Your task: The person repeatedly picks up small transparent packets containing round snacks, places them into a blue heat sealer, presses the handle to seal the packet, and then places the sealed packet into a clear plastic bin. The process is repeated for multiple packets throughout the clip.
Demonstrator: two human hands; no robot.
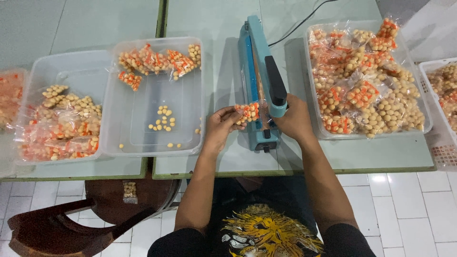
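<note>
1. Clear plastic snack bag [247, 112], filled with beige and orange balls, was pinched in the left hand [220, 127], its end lying across the blue heat sealer [257, 81] on the table [219, 28].
2. Right hand [294, 119] was closed on the front end of the sealer's black handle [276, 83], just beside the bag.
3. Middle clear tub [154, 95] sat left of the sealer, with a few sealed bags at its far end and loose balls on its floor.
4. Left tub [62, 107] held more bags, touching the middle tub.
5. Right tub [366, 76] was piled with bags, just beside the sealer.
6. White basket [440, 100] stood at the far right edge.
7. Brown wooden chair [95, 214] stood below the table, a small bag on its seat.
</note>
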